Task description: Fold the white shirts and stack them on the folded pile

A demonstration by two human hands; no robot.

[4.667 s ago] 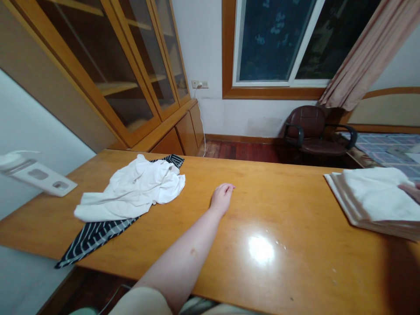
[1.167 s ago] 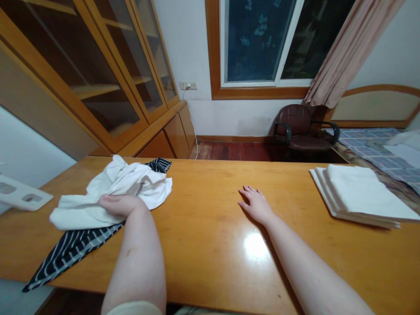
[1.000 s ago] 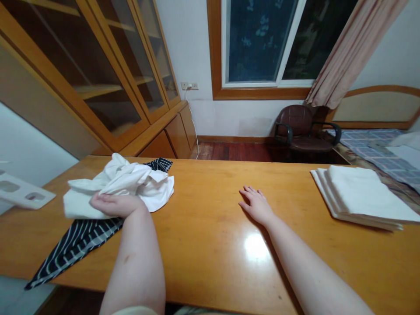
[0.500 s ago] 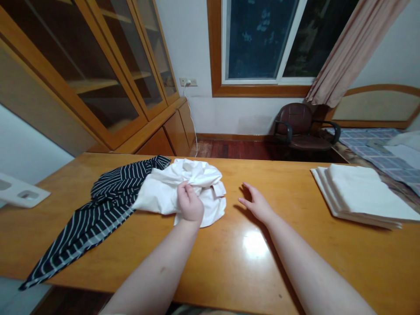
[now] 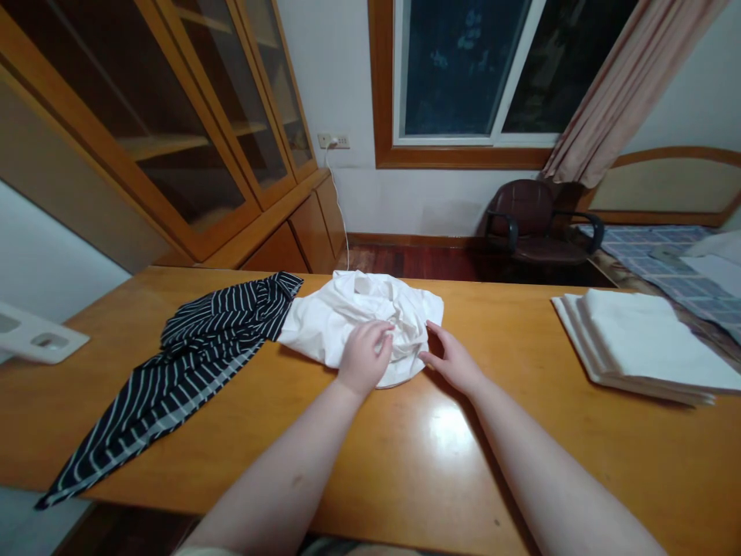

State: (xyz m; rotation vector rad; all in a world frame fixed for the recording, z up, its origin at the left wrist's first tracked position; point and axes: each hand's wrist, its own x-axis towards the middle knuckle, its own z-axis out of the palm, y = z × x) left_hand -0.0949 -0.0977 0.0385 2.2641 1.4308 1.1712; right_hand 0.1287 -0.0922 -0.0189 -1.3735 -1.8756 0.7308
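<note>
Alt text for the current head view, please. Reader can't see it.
A person's left hand is on a crumpled white cloth on a wooden table, the right hand open at the cloth's right edge. A black striped cloth lies at left, a folded white stack at right; behind are a glass-door cabinet, a window and a chair.

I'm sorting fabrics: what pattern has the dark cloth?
The dark cloth: black with white stripes, head view.

Wooden table (image 5: pixel 399 463) — striped black cloth (image 5: pixel 197 347), crumpled white cloth (image 5: pixel 321 324), folded white stack (image 5: pixel 642 332), white plastic object (image 5: pixel 74 341).
</note>
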